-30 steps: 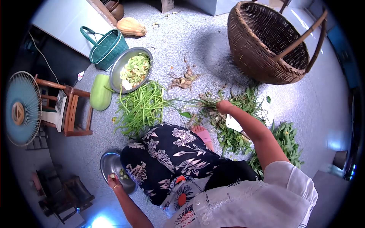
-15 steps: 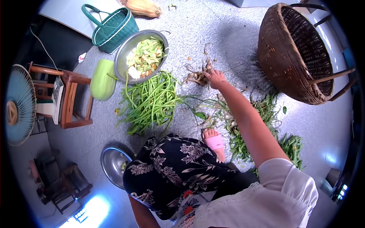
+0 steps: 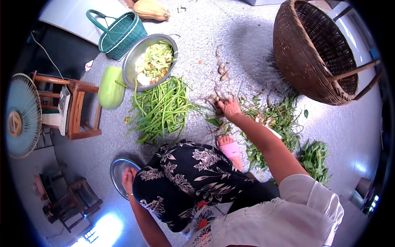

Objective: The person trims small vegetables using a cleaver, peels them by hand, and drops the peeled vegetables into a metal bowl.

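Observation:
My right hand (image 3: pixel 230 109) reaches down to the floor, its fingers closed round dry brown scraps (image 3: pixel 214 101) beside the leafy green pile (image 3: pixel 277 119). Over the small metal bowl (image 3: pixel 117 171) is my left hand (image 3: pixel 128 177), its fingers curled together; what they hold, if anything, is too small to tell, and the bowl's contents are hidden. Long green beans (image 3: pixel 162 109) lie in a heap left of my right hand. A few more brown scraps (image 3: pixel 222 71) are on the floor above it.
A large wicker basket (image 3: pixel 304 61) tilts at upper right. At upper left are a metal basin (image 3: pixel 129 70) of cut vegetables, a green basket (image 3: pixel 119 37), a pale green gourd (image 3: pixel 110 88) and an orange squash (image 3: pixel 151 10). A fan (image 3: pixel 24 115) and wooden chair (image 3: pixel 82 109) stand left.
My right hand went from the leafy pile up to the brown scraps, then came back down with most of them. My left hand dropped out of sight and is again over the small bowl.

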The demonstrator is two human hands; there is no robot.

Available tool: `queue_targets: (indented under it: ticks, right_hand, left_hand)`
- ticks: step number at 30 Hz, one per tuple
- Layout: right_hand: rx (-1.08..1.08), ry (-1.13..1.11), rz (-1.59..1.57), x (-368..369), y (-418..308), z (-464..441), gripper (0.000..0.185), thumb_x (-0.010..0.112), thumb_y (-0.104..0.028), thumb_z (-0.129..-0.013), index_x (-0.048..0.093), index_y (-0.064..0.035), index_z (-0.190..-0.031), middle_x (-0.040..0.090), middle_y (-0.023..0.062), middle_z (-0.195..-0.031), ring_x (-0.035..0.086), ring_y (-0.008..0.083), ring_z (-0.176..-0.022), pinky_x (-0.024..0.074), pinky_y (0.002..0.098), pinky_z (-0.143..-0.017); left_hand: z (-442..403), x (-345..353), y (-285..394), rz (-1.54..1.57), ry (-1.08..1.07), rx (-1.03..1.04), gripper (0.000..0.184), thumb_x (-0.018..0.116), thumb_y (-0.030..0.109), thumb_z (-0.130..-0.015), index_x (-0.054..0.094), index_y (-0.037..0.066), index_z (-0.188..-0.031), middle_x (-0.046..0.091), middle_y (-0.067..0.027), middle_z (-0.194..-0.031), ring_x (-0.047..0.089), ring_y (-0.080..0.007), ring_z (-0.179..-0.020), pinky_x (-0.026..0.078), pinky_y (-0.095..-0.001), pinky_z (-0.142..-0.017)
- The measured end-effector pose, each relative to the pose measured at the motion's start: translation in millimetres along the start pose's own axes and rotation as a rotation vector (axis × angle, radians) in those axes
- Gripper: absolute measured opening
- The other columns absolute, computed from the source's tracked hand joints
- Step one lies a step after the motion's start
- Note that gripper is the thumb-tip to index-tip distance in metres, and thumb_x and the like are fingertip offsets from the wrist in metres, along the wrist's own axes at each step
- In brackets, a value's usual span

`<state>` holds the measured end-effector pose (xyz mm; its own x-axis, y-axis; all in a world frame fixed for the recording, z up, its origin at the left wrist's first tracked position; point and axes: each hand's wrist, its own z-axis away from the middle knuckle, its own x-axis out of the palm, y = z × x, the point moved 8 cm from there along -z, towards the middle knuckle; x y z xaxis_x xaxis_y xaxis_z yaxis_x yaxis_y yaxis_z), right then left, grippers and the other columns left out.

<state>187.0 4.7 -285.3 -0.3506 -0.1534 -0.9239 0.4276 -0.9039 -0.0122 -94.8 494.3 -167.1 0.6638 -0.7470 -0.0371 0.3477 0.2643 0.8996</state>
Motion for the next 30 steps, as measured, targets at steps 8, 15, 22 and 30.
queue_targets:
  ticks: [8, 15, 22, 30]
  right_hand:
    - [0.37, 0.394, -0.518, -1.5, 69.6, 31.7, 0.029, 0.047, -0.006, -0.07, 0.043, -0.0093, -0.098, 0.046, 0.0154, -0.095, 0.048, 0.0335, -0.092, 0.0431, 0.0393, -0.074]
    - [0.455, 0.091, -0.453, 22.7, 74.3, 21.4, 0.031, 0.055, -0.017, -0.07, 0.046, -0.0122, -0.099, 0.046, 0.0132, -0.099, 0.053, 0.0304, -0.085, 0.046, 0.0397, -0.068]
    - [0.458, 0.525, -0.936, 2.0, 93.6, 38.7, 0.019, 0.052, -0.022, -0.075, 0.053, -0.0039, -0.082, 0.057, 0.0118, -0.07, 0.055, 0.0245, -0.062, 0.0445, 0.0366, -0.061]
    - [0.052, -0.032, -1.85, -84.6, 72.5, 156.9, 0.024, 0.046, -0.029, -0.085, 0.053, -0.0071, -0.081, 0.046, -0.0042, -0.059, 0.037, 0.0044, -0.046, 0.0288, 0.0186, -0.043]
  left_hand:
    - [34.5, 135.1, 151.0, -0.104, -0.145, 0.198, 0.028, 0.049, 0.012, -0.083, 0.048, 0.002, -0.109, 0.057, -0.0105, -0.096, 0.056, -0.0151, -0.082, 0.047, -0.0227, -0.068]
    - [87.6, 246.2, 227.0, -0.256, -0.347, 0.447, 0.027, 0.049, 0.012, -0.083, 0.048, 0.0, -0.107, 0.057, -0.0104, -0.095, 0.056, -0.0149, -0.083, 0.045, -0.0232, -0.072]
    - [157.3, 362.6, 232.5, -0.524, -0.69, 0.556, 0.023, 0.046, 0.002, -0.082, 0.05, -0.004, -0.104, 0.057, -0.0116, -0.093, 0.055, -0.0152, -0.086, 0.043, -0.0245, -0.079]
    - [248.0, 528.0, 141.9, -0.868, -1.117, 1.378, 0.032, 0.055, 0.007, -0.071, 0.052, 0.006, -0.102, 0.057, -0.0121, -0.092, 0.052, -0.029, -0.089, 0.041, -0.0336, -0.079]
